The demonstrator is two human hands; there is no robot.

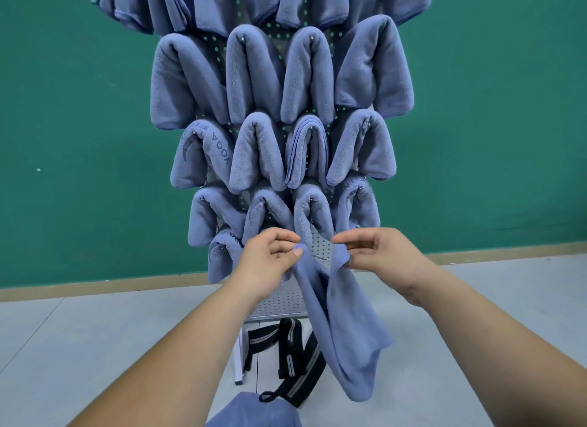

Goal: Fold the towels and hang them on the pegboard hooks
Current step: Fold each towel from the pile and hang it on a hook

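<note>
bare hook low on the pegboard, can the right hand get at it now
Probably yes: the right hand, pinching the towel, is just beside the hook, only bare pegboard between them.

A hung towel (pixel 203 155) at the rack's left edge reads "YOGA", letters upside down.

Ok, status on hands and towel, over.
Left hand pinches one towel end, right hand the other. Towel sags between them, not hooked. Bare pegboard patch behind; hung towels crowd above.

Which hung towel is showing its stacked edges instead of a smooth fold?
The towel third from left in the row starting with the YOGA-lettered towel: its layered edges face out; the others show smooth folds.
</note>
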